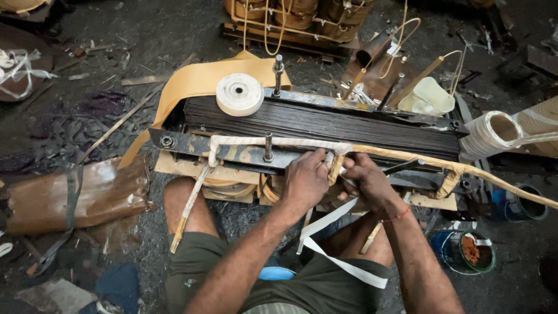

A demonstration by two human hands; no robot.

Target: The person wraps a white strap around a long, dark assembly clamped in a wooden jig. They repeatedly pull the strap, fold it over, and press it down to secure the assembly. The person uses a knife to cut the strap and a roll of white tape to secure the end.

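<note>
Head-camera view: we are squatting on a dark, littered workshop floor (116,35) over a large block of stacked black metal sheets (325,122), clamped between steel bars with upright bolts (268,146). Our left hand (303,183) is gripping a paper-wrapped lead (273,141) where it is running along the front bar of the block, fingers curled tightly over it. Our right hand (367,185) is pressing in just beside it, fingers closed around the same lead at the point where white wrapping is giving way to tan. A loose strip of white tape (343,264) is trailing from between the hands and falling across our lap, over green shorts (203,261).

A white tape roll (239,94) is resting on top of the block near its left end, beside a sheet of tan paper (197,81). To the right, a coil of white tape (494,135) is sitting near the block's end, and two small tins (474,251) are standing on the floor beside our right knee. A brown wrapped bundle (75,195) is lying to the left. More wound coils (290,14) are standing at the top of the frame.
</note>
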